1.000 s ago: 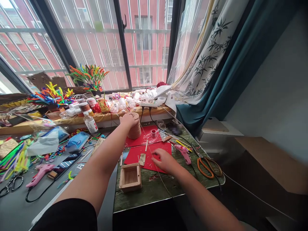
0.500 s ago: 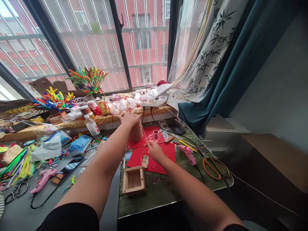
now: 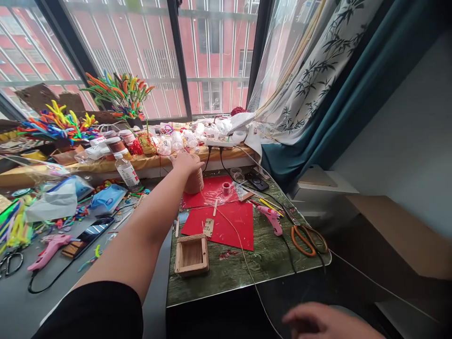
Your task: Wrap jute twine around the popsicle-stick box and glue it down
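My left hand (image 3: 185,165) reaches far forward and grips the top of a roll of twine (image 3: 194,182) standing at the back of the table. Its fingers curl over the far side, partly hidden. My right hand (image 3: 314,320) is low at the bottom right, off the table's front edge, smeared by motion, so its fingers cannot be read. A strand of twine (image 3: 243,249) trails across red sheets (image 3: 233,226) and hangs over the front edge. On the sheets lie a wooden craft stick (image 3: 215,207) and a small printed tag (image 3: 208,227). Nearer me sits an open wooden box (image 3: 191,254).
On the right lie a pink glue gun (image 3: 270,219), orange-handled scissors (image 3: 303,240) and a black phone-like device (image 3: 257,181). Leftward are another glue gun (image 3: 49,249), a bottle (image 3: 127,172) and a blue packet (image 3: 107,200). A power strip (image 3: 219,143) rests on the cluttered sill.
My right hand has left the twine near the roll and swung down toward me to the bottom right. The strand now lies stretched across the sheets. My left hand stays on the roll.
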The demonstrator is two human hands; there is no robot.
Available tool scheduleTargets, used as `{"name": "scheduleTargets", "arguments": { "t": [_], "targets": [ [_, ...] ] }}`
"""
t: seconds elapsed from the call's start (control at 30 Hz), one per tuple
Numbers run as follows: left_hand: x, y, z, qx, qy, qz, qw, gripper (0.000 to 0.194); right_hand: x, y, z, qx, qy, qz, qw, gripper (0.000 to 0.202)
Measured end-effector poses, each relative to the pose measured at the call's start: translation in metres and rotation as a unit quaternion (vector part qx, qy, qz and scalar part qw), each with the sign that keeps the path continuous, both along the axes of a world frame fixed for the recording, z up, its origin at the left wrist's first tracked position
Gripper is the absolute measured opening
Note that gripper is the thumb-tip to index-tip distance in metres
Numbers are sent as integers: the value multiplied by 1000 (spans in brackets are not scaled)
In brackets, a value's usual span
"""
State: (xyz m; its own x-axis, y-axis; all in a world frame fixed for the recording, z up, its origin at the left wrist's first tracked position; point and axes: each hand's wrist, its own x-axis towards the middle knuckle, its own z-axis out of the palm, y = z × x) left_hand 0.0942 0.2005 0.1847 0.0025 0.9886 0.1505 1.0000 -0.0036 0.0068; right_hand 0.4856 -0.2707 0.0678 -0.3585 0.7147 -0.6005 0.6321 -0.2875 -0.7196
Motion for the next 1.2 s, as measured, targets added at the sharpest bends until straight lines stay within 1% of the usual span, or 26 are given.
{"name": "scheduleTargets", "arguments": {
  "t": [0.07, 0.1, 0.13, 0.2, 0.23, 0.27, 0.37, 0.43, 0.47, 0.5, 0.57, 0.67, 0.73, 0.83, 0.9, 0.93, 0.97, 1.03, 1.13, 1.2],
  "targets": [
    [-2, -5, 0, 4, 3, -6, 1000, 88, -20, 36, 4, 139, -55, -28, 988, 39],
    [-4, -8, 1, 6, 3, -7, 1000, 86, -36, 58, 6, 201, -64, -32, 977, 36],
    [-6, -11, 1, 6, 3, -8, 1000, 85, -53, 83, 9, 257, -51, -32, 964, 32],
    [-9, -15, 1, 6, 3, -9, 1000, 83, -95, 134, 12, 334, -8, -25, 942, 26],
    [-10, -16, 1, 6, 3, -10, 1000, 83, -117, 160, 13, 357, -15, -17, 934, 23],
    [-11, -18, 0, 7, 4, -11, 1000, 82, -140, 186, 14, 380, -50, -18, 924, 23],
    [-9, -22, -2, 15, 12, -16, 1000, 82, -198, 259, 13, 406, -97, -43, 908, 35],
    [-8, -25, -5, 21, 19, -15, 999, 81, -225, 300, 10, 401, -134, -65, 904, 37],
    [-7, -27, -7, 24, 23, -15, 999, 80, -234, 317, 8, 391, -151, -77, 905, 38],
    [-7, -28, -8, 27, 26, -13, 999, 79, -241, 331, 6, 379, -165, -88, 906, 38],
    [-7, -31, -11, 31, 31, -12, 999, 79, -247, 351, 1, 355, -183, -106, 911, 38],
    [-11, -30, -11, 31, 33, -12, 999, 79, -246, 365, -6, 336, -178, -117, 917, 37],
    [-14, -26, -8, 23, 30, -13, 999, 80, -243, 367, -7, 327, -160, -125, 923, 37],
    [-15, -18, -2, 12, 21, -3, 1000, 87, -236, 361, -3, 303, -120, -149, 934, 36],
    [-13, -13, 2, 12, 13, 3, 1000, 92, -226, 346, 1, 290, -85, -162, 939, 27],
    [-11, -11, 3, 11, 8, 3, 1000, 93, -219, 333, 3, 284, -67, -165, 942, 24],
    [-9, -10, 3, 10, 2, 1, 1000, 93, -209, 315, 4, 278, -49, -165, 945, 26],
    [-6, -6, 3, 3, -11, -4, 1000, 90, -180, 266, 1, 261, -19, -160, 952, 30],
    [-7, 0, 0, -11, -30, -14, 999, 85, -116, 164, -12, 221, 14, -153, 963, 36],
    [-12, 4, -2, -18, -40, -17, 999, 88, -65, 94, -22, 132, 90, -165, 973, 46]
  ]
}}
